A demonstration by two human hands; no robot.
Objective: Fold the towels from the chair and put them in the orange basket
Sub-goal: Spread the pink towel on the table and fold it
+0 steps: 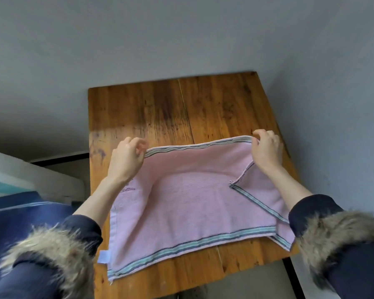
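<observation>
A pink towel [188,203] with grey and teal striped borders lies spread on a wooden table [181,108]. My left hand [126,157] pinches the towel's far left corner. My right hand [267,148] pinches the far right corner. Both corners are lifted slightly above the table. The towel's right side is folded over on itself, showing a diagonal striped edge. Its near edge rests close to the table's front. The chair and the orange basket are out of view.
A dark blue cloth with a pale stripe [19,212] lies at the lower left, beside a white and teal object [19,178]. A grey wall [181,35] stands behind the table. My fur-trimmed dark sleeves [343,234] fill the lower corners.
</observation>
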